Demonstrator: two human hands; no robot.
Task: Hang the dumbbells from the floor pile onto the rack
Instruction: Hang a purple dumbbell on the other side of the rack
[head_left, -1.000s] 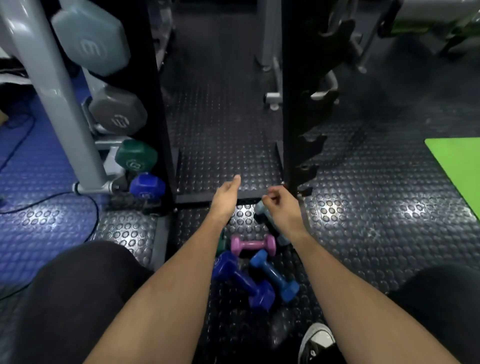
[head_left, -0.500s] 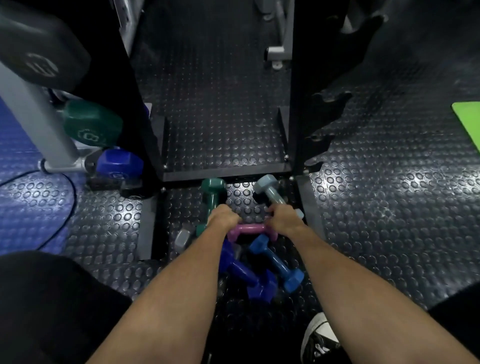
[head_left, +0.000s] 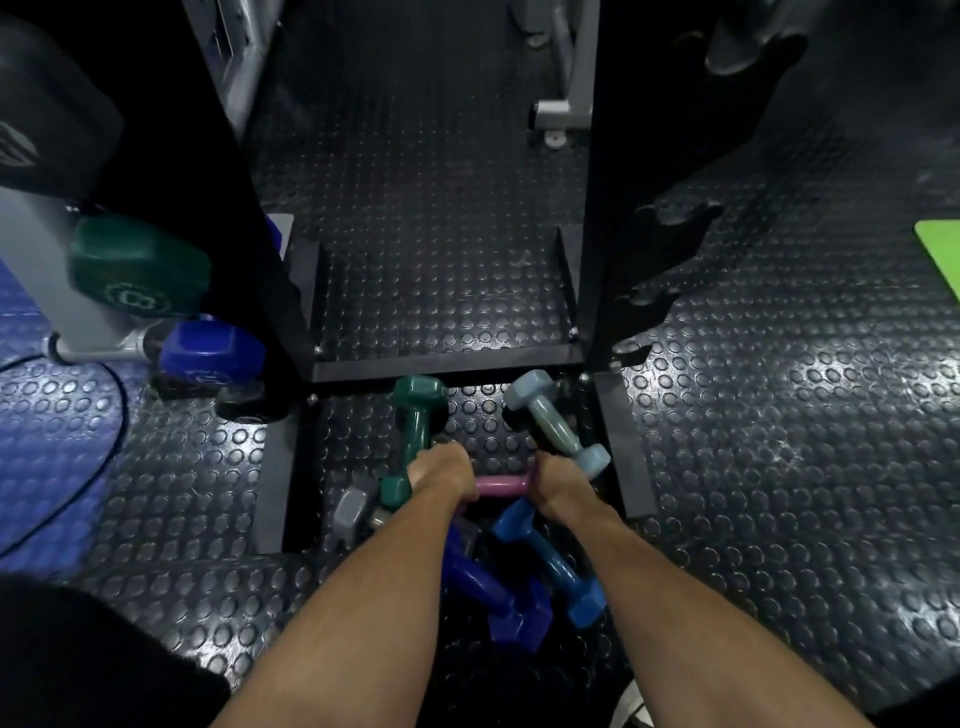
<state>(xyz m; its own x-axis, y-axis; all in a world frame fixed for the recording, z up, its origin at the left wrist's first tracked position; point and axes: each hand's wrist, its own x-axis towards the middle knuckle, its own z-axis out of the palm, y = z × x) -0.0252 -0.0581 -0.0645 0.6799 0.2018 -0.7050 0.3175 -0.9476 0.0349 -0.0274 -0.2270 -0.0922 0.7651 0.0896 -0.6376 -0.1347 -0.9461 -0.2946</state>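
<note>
The left hand (head_left: 439, 475) and the right hand (head_left: 558, 478) each cover one end of the pink dumbbell (head_left: 501, 486), which lies on the floor just in front of the black rack (head_left: 447, 370) (I cannot tell if the fingers are wrapped tight yet). Get a firm hold on both ends. Then lift it straight up, so it does not bump the green dumbbell (head_left: 415, 431) or the pale blue dumbbell (head_left: 553, 423) lying closer to the rack.

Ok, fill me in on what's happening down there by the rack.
A person is crouched over a pile of small dumbbells on the floor at the foot of the black rack. The left hand and right hand have closed on the two ends of the pink dumbbell. A green dumbbell, pale blue dumbbell, blue dumbbell and purple dumbbell lie around it. Nothing is lifted yet.
</note>
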